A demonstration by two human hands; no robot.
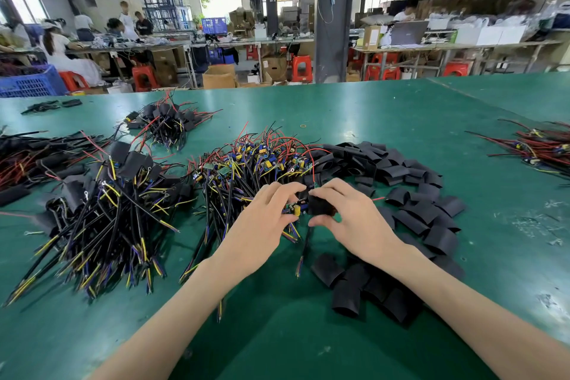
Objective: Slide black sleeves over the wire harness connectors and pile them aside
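Head view: left hand (262,220) on connector (295,209), right hand (354,219) round black sleeve (320,207)

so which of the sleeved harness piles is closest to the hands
The big pile left of the left hand; the smaller sleeved pile lies farther back, the third pile at the far left.
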